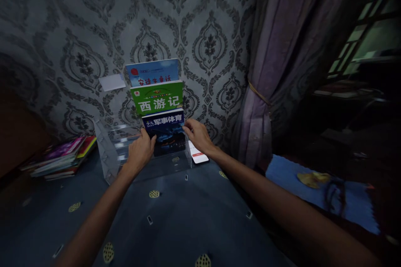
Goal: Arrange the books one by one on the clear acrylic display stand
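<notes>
A dark blue book (167, 135) stands upright at the front of a clear tiered rack (111, 141). My left hand (141, 148) grips its left edge, thumb on the cover. On its right edge, the fingers of my right hand (196, 133) are closed. Behind it and higher up stand a green book (158, 99) and, at the back, a light blue book (153, 70), their lower parts hidden. All of them are on the right side of the rack.
Left of the rack lies a stack of books (62, 158) on the dark blue tablecloth (175, 225). A lit phone (199, 156) is by the rack's right end. A tied curtain (257, 104) hangs at right, near a blue cloth (288, 175) with a yellow item (311, 179).
</notes>
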{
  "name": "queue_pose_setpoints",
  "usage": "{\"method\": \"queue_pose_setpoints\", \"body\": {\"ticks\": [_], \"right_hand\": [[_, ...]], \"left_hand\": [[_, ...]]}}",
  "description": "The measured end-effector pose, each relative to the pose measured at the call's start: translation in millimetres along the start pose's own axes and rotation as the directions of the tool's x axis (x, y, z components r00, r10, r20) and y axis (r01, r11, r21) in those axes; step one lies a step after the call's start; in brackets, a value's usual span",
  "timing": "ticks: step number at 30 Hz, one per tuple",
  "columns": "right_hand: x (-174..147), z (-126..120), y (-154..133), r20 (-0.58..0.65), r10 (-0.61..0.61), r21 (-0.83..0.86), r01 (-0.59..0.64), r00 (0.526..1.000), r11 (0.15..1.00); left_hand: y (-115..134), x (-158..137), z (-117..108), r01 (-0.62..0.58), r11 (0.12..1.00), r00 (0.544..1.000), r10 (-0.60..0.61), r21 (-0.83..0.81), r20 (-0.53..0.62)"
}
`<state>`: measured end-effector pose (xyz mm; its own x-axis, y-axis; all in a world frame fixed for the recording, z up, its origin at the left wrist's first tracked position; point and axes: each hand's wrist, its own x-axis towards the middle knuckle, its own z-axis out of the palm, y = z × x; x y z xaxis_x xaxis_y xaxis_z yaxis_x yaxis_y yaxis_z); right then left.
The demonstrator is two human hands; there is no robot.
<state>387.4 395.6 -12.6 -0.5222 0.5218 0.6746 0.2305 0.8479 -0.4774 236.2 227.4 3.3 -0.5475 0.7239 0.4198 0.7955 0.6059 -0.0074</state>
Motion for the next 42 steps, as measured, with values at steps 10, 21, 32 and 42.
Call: {"method": "queue_pose_setpoints", "body": {"ticks": [10, 21, 32, 42], "right_hand": [[-10, 9, 13, -0.017, 0.047, 0.059, -0.046, 0.999, 0.997], [0, 14, 11, -0.029, 0.062, 0.109, -0.059, 0.998, 0.992], [-5, 19, 13, -0.032, 0.077, 0.143, -0.072, 0.997, 0.987], [-13, 18, 14, -0.036, 0.075, 0.151, -0.069, 0.997, 0.986]], "left_hand": [[-1, -1, 5, -0.017, 1.000, 0.998, 0.017, 0.006, 0.056], [6, 3, 2, 0.003, 0.999, 0.997, 0.001, -0.047, 0.076], [3, 5, 5, -0.031, 0.999, 0.996, 0.035, -0.042, 0.083], [-4, 2, -1, -0.044, 0.998, 0.995, 0.048, -0.041, 0.090]]}}
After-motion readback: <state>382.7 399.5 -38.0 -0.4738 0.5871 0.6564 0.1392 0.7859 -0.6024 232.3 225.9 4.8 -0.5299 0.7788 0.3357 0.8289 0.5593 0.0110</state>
